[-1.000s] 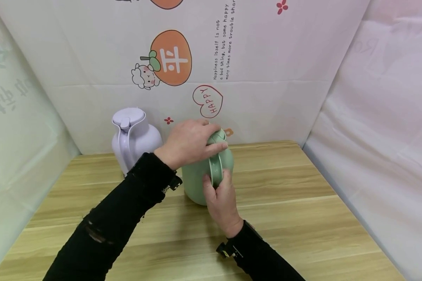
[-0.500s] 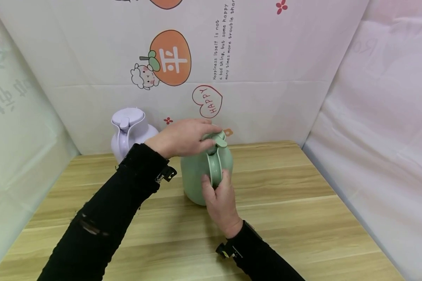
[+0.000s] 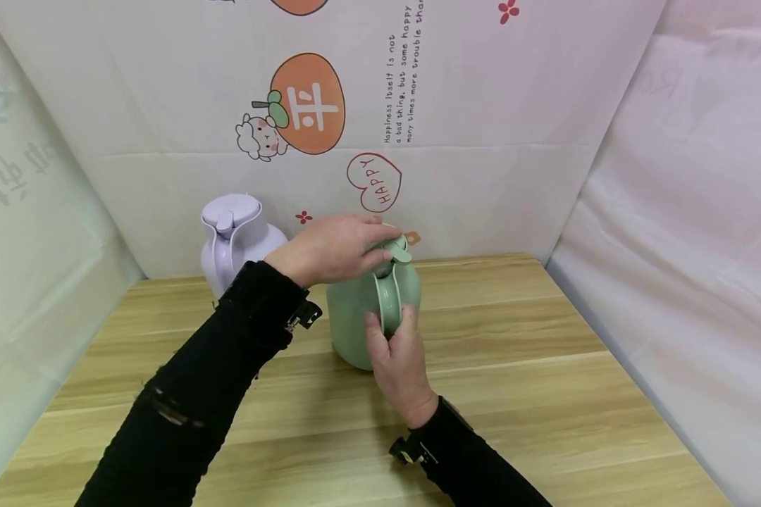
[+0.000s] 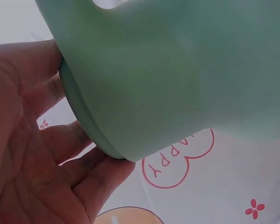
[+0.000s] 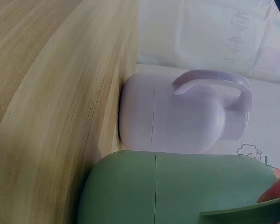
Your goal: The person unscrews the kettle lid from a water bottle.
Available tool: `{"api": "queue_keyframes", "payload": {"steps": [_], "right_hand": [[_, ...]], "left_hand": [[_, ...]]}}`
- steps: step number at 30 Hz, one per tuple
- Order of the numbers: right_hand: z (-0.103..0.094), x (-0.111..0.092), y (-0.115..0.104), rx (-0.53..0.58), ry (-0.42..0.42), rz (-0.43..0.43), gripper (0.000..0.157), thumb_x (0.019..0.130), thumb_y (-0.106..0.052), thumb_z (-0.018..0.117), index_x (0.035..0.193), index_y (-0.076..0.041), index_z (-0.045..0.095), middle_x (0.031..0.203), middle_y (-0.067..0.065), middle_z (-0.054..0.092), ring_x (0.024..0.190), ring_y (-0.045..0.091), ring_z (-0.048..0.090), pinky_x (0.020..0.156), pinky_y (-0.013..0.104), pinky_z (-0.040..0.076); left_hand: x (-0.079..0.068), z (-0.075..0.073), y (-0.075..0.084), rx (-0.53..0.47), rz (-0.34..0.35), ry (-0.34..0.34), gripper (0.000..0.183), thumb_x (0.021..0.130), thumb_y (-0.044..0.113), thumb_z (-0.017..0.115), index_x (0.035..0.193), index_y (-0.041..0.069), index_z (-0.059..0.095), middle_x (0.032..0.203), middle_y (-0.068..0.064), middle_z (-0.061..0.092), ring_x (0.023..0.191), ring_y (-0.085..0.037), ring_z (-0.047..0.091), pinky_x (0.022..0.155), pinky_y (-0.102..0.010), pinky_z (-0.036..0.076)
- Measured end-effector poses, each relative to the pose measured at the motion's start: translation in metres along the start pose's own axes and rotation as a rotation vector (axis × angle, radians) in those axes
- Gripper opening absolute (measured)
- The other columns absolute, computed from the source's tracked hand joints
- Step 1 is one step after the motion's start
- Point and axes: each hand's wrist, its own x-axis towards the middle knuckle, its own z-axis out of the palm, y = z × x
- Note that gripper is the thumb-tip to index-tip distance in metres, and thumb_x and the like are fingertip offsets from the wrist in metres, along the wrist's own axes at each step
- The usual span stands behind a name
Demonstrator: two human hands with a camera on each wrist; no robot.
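Note:
On the wooden table stands a green thermos jug (image 3: 355, 324), its handle (image 3: 389, 299) facing the person. My right hand (image 3: 402, 366) grips that handle low down, thumb on its left side. Over the jug's top, my left hand (image 3: 332, 248) holds the lid (image 3: 398, 248), whose small thumb tab (image 3: 401, 256) sticks out beside the thumb. In the left wrist view, the fingers (image 4: 105, 179) are spread round the edge of the lid (image 4: 81, 112). The far side of the lid is hidden by the hand in the head view. Only a fingertip (image 5: 275, 190) shows at the handle in the right wrist view.
A lilac thermos jug (image 3: 234, 232) stands behind and left of the green one, partly covered by the left arm. The table (image 3: 514, 394) is bounded by a printed white backdrop (image 3: 482, 141) at the back and white sheets (image 3: 704, 211) at both sides.
My left hand has shifted slightly left, its thumb drawn back from over the handle, so the lid's tab now shows. The right hand and the jug have stayed in place.

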Motion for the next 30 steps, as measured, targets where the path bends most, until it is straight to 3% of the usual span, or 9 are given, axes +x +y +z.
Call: {"api": "queue_keyframes", "payload": {"steps": [18, 22, 27, 30], "right_hand": [[0.000, -0.002, 0.000, 0.002, -0.006, 0.009, 0.025, 0.107, -0.018, 0.056, 0.122, -0.001, 0.046, 0.095, 0.007, 0.052, 0.083, 0.018, 0.054, 0.072, 0.029, 0.048], [0.000, -0.002, -0.001, 0.004, -0.009, 0.009, 0.024, 0.108, -0.018, 0.055, 0.121, -0.001, 0.045, 0.093, 0.006, 0.051, 0.081, 0.017, 0.053, 0.071, 0.029, 0.047], [-0.001, -0.001, -0.002, 0.011, -0.010, 0.001, 0.023, 0.108, -0.018, 0.055, 0.119, -0.001, 0.045, 0.088, 0.004, 0.046, 0.075, 0.017, 0.048, 0.066, 0.028, 0.044], [-0.002, -0.001, -0.002, 0.007, -0.010, 0.000, 0.022, 0.108, -0.018, 0.055, 0.117, -0.001, 0.045, 0.085, 0.003, 0.043, 0.071, 0.016, 0.045, 0.064, 0.027, 0.042]], "left_hand": [[0.003, 0.003, 0.016, 0.071, -0.096, 0.016, 0.043, 0.108, 0.038, 0.055, 0.146, 0.019, 0.062, 0.136, -0.007, 0.067, 0.120, -0.025, 0.065, 0.095, -0.042, 0.055], [0.004, 0.003, 0.021, 0.100, -0.117, 0.035, 0.038, 0.108, 0.037, 0.054, 0.140, 0.020, 0.066, 0.125, -0.006, 0.071, 0.107, -0.022, 0.066, 0.082, -0.040, 0.057], [0.006, 0.004, 0.026, 0.151, -0.151, 0.064, 0.028, 0.108, 0.036, 0.052, 0.123, 0.021, 0.070, 0.097, -0.002, 0.070, 0.090, -0.021, 0.064, 0.064, -0.039, 0.053], [0.007, 0.005, 0.028, 0.168, -0.166, 0.073, 0.026, 0.108, 0.036, 0.052, 0.118, 0.021, 0.070, 0.089, -0.002, 0.066, 0.084, -0.022, 0.064, 0.060, -0.039, 0.051]]}}
